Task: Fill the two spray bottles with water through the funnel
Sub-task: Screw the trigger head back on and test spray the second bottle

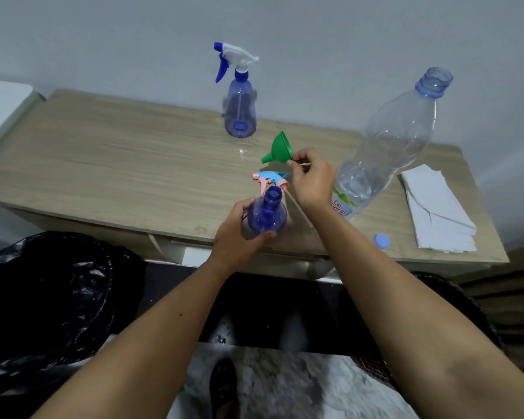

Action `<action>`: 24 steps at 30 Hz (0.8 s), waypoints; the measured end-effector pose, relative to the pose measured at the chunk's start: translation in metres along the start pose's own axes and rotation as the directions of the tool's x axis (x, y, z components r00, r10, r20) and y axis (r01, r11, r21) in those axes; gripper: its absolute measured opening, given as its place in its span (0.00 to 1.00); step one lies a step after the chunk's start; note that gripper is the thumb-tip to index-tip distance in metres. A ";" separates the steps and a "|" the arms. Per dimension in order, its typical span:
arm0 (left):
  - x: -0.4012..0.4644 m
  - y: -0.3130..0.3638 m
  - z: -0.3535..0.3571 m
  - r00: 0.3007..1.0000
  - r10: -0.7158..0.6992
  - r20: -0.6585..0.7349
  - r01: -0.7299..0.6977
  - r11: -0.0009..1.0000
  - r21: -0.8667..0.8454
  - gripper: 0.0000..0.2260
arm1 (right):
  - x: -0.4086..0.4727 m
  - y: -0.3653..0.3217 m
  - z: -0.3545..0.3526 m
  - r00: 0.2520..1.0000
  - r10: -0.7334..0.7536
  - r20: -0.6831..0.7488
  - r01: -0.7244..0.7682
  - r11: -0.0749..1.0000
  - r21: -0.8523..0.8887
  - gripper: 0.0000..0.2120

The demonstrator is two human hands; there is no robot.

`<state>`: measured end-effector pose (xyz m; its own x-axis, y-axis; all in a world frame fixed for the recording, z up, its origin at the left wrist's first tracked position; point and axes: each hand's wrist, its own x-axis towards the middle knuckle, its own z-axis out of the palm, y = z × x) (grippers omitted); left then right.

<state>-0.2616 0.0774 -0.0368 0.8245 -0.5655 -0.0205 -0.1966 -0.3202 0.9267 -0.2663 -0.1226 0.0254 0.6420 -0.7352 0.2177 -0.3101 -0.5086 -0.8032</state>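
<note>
Carefully now: steadied open spray bottle (266, 214) at table's (103, 164) near edge in left hand's (239, 234) grip; pinched funnel (280, 148) in right hand (310, 179); needed spout dropped upright into neck. Second spray bottle (239, 107) stood capped by far edge.

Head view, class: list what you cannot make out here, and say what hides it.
- Water bottle label: right hand and forearm cover part.
- Near spray bottle base: left hand wraps it.
- Funnel grip: fingertips hide the contact.
- Bin bag contents: too dark, cut by left edge.
</note>
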 end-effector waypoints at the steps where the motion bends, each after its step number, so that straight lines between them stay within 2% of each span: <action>1: 0.000 -0.001 0.000 1.000 0.009 -0.003 -0.009 1.000 -0.007 0.36 | 0.002 0.003 0.004 1.000 0.024 0.001 -0.024 1.000 0.003 0.04; 7: 0.001 -0.008 0.004 0.999 0.028 -0.034 -0.030 0.998 -0.057 0.37 | 0.015 0.018 0.026 0.991 0.133 0.013 -0.133 0.991 -0.005 0.05; 19: 0.001 -0.012 0.005 0.999 0.026 -0.038 -0.028 0.998 -0.059 0.37 | 0.027 0.032 0.046 0.981 0.192 0.017 -0.191 0.981 -0.029 0.05; 24: 0.000 -0.012 0.004 0.999 0.036 -0.035 -0.038 0.998 -0.059 0.36 | 0.025 0.030 0.042 0.980 0.197 0.029 -0.197 0.980 -0.022 0.10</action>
<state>-0.2615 0.0777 -0.0493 0.8349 -0.5498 0.0260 -0.1960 -0.2528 0.9475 -0.2299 -0.1368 -0.0164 0.5885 -0.8076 0.0384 -0.4455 -0.3635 -0.8182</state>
